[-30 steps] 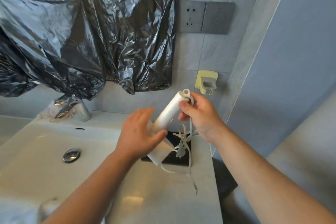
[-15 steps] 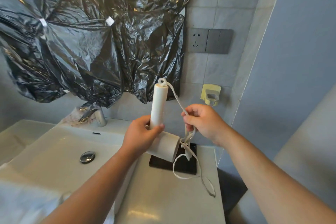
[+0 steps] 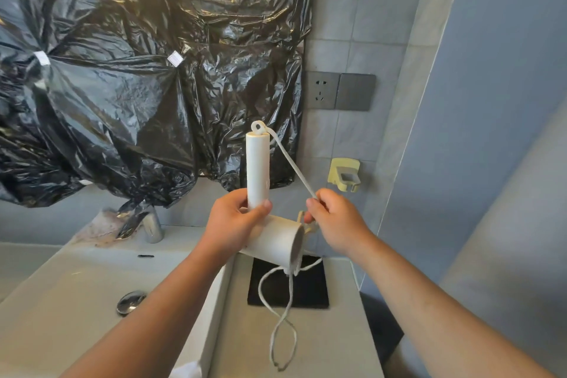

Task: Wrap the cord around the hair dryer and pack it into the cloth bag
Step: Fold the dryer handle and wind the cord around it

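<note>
Gripping the white hair dryer (image 3: 259, 169) by its upright handle, the left hand (image 3: 233, 224) steadies it while the right hand (image 3: 334, 224) pinches the taut cord (image 3: 291, 159), slack looping over the countertop (image 3: 322, 347).

No legible text, brand, number or sign. Black plastic sheet (image 3: 122, 101) carries small white patch (image 3: 175, 58): too small to read. Further left on same sheet, second white patch (image 3: 42, 58): likewise unreadable. Tiny grey marks on right edge of hair dryer (image 3: 257, 169) handle, just above thumb: illegible.
</note>
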The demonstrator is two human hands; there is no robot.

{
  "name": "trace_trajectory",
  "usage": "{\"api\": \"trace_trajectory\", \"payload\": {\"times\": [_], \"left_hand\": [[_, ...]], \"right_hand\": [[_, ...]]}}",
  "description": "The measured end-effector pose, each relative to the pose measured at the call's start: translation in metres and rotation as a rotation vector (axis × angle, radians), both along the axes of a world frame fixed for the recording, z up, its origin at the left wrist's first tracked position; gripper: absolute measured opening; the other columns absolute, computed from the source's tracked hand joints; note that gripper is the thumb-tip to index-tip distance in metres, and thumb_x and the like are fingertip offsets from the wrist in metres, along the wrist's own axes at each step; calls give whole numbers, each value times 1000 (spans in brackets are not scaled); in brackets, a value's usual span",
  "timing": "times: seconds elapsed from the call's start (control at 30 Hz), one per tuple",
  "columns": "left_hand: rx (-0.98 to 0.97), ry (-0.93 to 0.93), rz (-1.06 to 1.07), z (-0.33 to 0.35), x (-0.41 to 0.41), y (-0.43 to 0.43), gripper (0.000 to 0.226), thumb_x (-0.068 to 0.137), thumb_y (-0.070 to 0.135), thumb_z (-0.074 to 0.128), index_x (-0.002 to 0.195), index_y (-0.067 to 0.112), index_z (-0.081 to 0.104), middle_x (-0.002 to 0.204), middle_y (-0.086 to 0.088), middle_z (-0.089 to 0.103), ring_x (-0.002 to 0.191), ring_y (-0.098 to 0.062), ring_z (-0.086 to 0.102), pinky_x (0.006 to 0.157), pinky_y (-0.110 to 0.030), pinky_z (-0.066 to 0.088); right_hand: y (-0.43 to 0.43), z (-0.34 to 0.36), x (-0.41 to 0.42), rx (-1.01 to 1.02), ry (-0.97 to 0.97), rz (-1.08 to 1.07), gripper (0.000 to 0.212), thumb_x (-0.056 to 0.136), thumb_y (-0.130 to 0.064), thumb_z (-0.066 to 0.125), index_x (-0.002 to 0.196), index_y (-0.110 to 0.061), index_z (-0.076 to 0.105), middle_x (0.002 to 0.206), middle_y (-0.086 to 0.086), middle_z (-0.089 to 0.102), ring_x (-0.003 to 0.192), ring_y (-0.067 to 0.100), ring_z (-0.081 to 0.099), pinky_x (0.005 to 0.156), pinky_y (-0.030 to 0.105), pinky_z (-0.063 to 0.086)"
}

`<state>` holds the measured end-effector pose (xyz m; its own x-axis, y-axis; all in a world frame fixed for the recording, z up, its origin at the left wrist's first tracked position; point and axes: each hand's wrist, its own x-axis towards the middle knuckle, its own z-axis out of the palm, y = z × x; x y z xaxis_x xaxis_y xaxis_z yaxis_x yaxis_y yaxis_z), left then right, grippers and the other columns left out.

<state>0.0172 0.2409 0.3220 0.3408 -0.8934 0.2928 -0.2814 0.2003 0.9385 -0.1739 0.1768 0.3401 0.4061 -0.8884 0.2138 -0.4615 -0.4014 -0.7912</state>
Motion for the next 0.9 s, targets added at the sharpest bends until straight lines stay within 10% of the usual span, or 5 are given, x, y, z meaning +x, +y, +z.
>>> {"api": "trace_trajectory", "payload": {"times": [0.17, 0.47, 0.73, 0.9], "left_hand": [[4, 58, -221, 3, 8, 5, 33, 76, 42, 70, 75, 10, 62, 70, 0, 54, 65, -14, 53, 60, -24, 43], [-51, 259, -218, 10, 17, 16, 35, 83, 36, 65, 90, 2, 60, 77, -6, 55, 69, -19, 54, 56, -30, 46], [22, 417, -273, 8, 27, 14, 26, 102, 32, 48, 94, 9, 58, 71, -4, 61, 60, -18, 58, 52, -28, 49], [-24, 354, -296, 10, 28, 7, 28, 99, 28, 54, 104, 2, 61, 82, -7, 67, 72, -19, 62, 71, -34, 50]], "right_hand": [[15, 8, 22, 48, -163, 80, 9, 90, -22, 57, 84, -21, 63, 84, 8, 70, 80, 23, 65, 77, 40, 52], [48, -8, 16, 143, -202, 194, 70, 64, -77, 64, 103, -19, 64, 94, 4, 69, 89, 21, 65, 77, 40, 51], [57, -8, 18, 362, -356, 140, 45, 100, -41, 39, 104, -5, 67, 96, 14, 68, 91, 21, 61, 83, 34, 47], [63, 1, 21, 343, -305, 181, 58, 80, -64, 45, 114, -20, 61, 110, 5, 68, 101, 14, 65, 87, 26, 52]]}}
